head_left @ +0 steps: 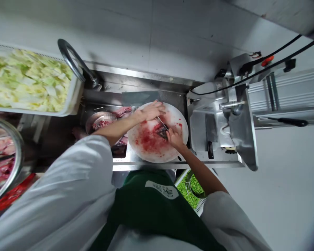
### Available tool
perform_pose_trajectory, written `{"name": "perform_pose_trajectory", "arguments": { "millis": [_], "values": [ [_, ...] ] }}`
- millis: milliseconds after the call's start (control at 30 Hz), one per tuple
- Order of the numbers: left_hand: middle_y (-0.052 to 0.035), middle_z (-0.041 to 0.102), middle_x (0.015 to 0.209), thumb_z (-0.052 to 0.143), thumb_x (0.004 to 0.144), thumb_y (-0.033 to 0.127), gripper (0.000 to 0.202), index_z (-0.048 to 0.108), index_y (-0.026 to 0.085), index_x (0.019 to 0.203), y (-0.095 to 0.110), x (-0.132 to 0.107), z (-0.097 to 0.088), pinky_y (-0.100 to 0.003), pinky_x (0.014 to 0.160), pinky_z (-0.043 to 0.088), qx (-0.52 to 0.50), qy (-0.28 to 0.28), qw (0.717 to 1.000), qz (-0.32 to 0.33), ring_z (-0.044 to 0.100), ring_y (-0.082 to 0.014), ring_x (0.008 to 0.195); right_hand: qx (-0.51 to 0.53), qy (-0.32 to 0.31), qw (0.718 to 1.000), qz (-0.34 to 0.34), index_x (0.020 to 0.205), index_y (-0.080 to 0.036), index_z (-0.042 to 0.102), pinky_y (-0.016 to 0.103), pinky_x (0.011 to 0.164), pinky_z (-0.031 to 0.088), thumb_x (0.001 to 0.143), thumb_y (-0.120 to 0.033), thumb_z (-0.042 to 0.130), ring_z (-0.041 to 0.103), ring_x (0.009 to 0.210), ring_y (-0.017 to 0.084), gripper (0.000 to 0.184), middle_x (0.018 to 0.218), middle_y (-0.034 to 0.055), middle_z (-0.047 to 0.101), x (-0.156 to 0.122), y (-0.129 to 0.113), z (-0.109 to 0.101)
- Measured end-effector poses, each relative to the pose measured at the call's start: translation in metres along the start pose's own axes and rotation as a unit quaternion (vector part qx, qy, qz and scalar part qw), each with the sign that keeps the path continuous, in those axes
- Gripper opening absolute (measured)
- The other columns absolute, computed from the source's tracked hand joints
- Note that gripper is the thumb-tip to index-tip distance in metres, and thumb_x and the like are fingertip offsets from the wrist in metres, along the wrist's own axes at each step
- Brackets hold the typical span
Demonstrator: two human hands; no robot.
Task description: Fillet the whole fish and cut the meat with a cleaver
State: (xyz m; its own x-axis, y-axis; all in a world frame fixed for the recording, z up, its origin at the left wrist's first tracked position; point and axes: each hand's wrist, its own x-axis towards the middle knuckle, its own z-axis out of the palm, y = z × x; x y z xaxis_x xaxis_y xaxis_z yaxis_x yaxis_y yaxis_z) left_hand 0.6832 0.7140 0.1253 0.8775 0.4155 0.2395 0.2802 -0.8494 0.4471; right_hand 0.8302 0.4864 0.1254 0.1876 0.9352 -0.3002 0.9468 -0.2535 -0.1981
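Note:
A round white cutting board, smeared with blood, lies in front of me. My right hand is closed around the handle of a knife, whose thin blade points up and left. Beside the blade and my right fingers is a dark-skinned, bloody piece that looks like fish. My left hand lies over the upper part of the board, fingers stretched to the right near the knife tip. What is under its palm is hidden.
Left of the board are a metal bowl with red meat and more raw pieces. A faucet, a tub of chopped cabbage and a large bowl stand farther left. A metal slicer stands right; chopped greens sit below.

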Motion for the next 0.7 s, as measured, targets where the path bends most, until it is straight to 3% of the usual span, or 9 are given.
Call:
{"name": "perform_pose_trajectory", "arguments": {
  "millis": [67,133,233,300,333,400,533,700],
  "values": [
    [-0.0126,0.070,0.127,0.064,0.088,0.021,0.024,0.077,0.024,0.108,0.028,-0.037,0.011,-0.054,0.113,0.046,-0.027,0.073,0.996,-0.042,0.057,-0.0329,0.131,0.005,-0.049,0.999,0.009,0.133,-0.012,0.066,0.045,0.093,0.055,0.114,-0.030,0.036,0.073,0.103,0.034,0.040,0.108,0.0207,0.076,0.001,0.002,-0.003],
    [-0.0141,0.065,0.129,0.053,0.095,0.020,0.028,0.073,0.022,0.114,0.065,-0.069,0.034,-0.058,0.116,0.044,-0.048,0.207,0.967,-0.141,0.054,-0.0328,0.135,0.007,-0.071,0.997,-0.010,0.133,-0.013,0.065,0.045,0.090,0.056,0.113,-0.031,0.037,0.074,0.099,0.034,0.038,0.105,0.0199,0.077,0.000,0.000,-0.007],
    [-0.0159,0.059,0.130,0.047,0.101,0.021,0.028,0.068,0.020,0.120,0.118,-0.088,0.078,-0.053,0.116,0.045,-0.070,0.400,0.873,-0.270,0.054,-0.0296,0.133,0.005,-0.086,0.996,-0.029,0.132,-0.015,0.064,0.043,0.087,0.056,0.114,-0.032,0.036,0.074,0.097,0.034,0.038,0.105,0.0190,0.078,0.001,-0.006,-0.012],
    [-0.0153,0.060,0.126,0.046,0.105,0.025,0.024,0.064,0.020,0.120,0.138,-0.081,0.104,-0.050,0.112,0.047,-0.087,0.452,0.823,-0.333,0.057,-0.0276,0.127,0.015,-0.083,0.996,-0.019,0.132,-0.014,0.063,0.040,0.086,0.055,0.115,-0.032,0.034,0.075,0.097,0.032,0.039,0.105,0.0183,0.078,0.004,-0.007,-0.014],
    [-0.0142,0.062,0.123,0.047,0.106,0.027,0.022,0.063,0.021,0.119,0.143,-0.074,0.114,-0.048,0.110,0.049,-0.102,0.445,0.818,-0.349,0.059,-0.0266,0.123,0.023,-0.079,0.996,-0.014,0.132,-0.014,0.063,0.038,0.086,0.054,0.115,-0.032,0.034,0.075,0.098,0.031,0.039,0.106,0.0181,0.078,0.007,-0.006,-0.014],
    [-0.0119,0.066,0.117,0.050,0.106,0.030,0.017,0.062,0.022,0.115,0.143,-0.060,0.130,-0.045,0.105,0.051,-0.134,0.391,0.837,-0.359,0.062,-0.0250,0.115,0.041,-0.065,0.997,-0.004,0.130,-0.014,0.065,0.035,0.088,0.054,0.115,-0.031,0.035,0.075,0.102,0.029,0.038,0.110,0.0181,0.078,0.013,-0.001,-0.015],
    [-0.0114,0.070,0.114,0.056,0.103,0.029,0.012,0.064,0.021,0.108,0.137,-0.045,0.149,-0.047,0.104,0.049,-0.145,0.290,0.869,-0.375,0.061,-0.0265,0.111,0.065,-0.046,0.997,0.007,0.123,-0.011,0.069,0.033,0.092,0.054,0.112,-0.026,0.036,0.074,0.110,0.027,0.038,0.117,0.0193,0.078,0.025,0.015,-0.020],
    [-0.0133,0.066,0.121,0.060,0.099,0.026,0.012,0.068,0.021,0.106,0.149,-0.057,0.165,-0.050,0.105,0.046,-0.152,0.286,0.875,-0.361,0.057,-0.0295,0.116,0.021,-0.098,0.994,-0.035,0.121,-0.010,0.070,0.033,0.092,0.053,0.112,-0.025,0.040,0.074,0.109,0.027,0.035,0.116,0.0198,0.078,0.026,0.012,-0.039]
  ]
}}
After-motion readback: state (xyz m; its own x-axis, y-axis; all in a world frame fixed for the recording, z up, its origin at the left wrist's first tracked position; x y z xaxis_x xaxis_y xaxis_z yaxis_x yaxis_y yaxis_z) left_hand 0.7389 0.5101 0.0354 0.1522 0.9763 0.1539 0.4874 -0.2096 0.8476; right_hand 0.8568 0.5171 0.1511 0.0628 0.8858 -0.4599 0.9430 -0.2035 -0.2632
